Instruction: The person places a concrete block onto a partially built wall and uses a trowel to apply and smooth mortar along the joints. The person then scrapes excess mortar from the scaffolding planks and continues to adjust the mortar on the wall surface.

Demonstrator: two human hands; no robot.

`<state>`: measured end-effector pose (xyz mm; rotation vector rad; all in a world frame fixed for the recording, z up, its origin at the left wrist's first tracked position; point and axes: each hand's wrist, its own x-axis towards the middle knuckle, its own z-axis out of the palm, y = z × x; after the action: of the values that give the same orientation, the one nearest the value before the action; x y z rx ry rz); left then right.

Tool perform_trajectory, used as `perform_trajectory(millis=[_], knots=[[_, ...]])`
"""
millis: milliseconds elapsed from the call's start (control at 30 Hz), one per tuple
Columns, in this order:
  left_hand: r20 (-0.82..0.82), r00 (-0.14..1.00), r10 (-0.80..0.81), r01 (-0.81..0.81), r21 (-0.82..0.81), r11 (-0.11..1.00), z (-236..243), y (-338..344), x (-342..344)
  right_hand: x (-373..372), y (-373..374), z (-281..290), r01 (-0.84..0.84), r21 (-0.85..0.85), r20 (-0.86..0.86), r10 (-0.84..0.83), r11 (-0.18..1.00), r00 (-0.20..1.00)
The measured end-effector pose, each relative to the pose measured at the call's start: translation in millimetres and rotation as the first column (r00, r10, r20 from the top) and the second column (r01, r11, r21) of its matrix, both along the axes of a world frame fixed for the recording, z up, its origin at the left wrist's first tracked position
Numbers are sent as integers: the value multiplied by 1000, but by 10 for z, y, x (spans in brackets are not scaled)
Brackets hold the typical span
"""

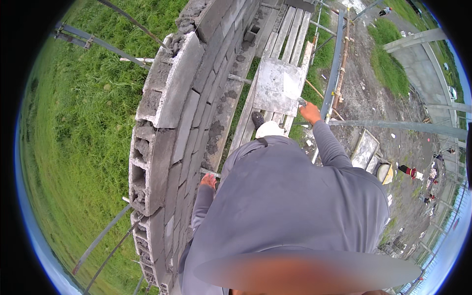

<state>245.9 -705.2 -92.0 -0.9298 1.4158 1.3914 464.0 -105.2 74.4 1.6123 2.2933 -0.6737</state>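
My right hand (310, 113) is closed round the handle of a trowel (293, 86), whose bright blade lies over a grey, mortar-smeared board (269, 93). That board rests across the scaffold planks ahead of me. Lower and to the left, my left hand (208, 180) hangs beside the block wall (184, 132), near a short scaffold pipe (210, 172). Its fingers look loosely apart, with nothing visible in them. Hollow concrete blocks (169, 83) form the wall's top course, with rough mortar on some ends.
Long wooden planks (290, 34) run ahead along the wall, with gaps between them. A metal rail (334, 64) borders the platform on the right. Far below lie the ground and a rectangular tray (365, 149). Grass (83, 132) spreads beyond the wall; steel bars (105, 46) stick out there.
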Motion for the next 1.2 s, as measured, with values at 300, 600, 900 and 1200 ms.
perform_trajectory(millis=[300, 600, 900, 1200], knots=[[-189, 775, -603, 540, -296, 788, -433, 2592, -1322, 701, 213, -580, 597, -687, -225, -902, 415, 368], [-267, 890, -369, 342, -143, 929, 156, 4954, -1879, -268, 1658, -163, 357, -873, -280, -941, 331, 189], [167, 777, -607, 547, 300, 782, 695, 9239, -1701, -2210, 3843, -29, 303, -710, -382, -709, 635, 592], [253, 866, -432, 339, 339, 878, 814, 10496, -2180, -2828, 5537, 333, -255, -714, -378, -52, 652, 924]])
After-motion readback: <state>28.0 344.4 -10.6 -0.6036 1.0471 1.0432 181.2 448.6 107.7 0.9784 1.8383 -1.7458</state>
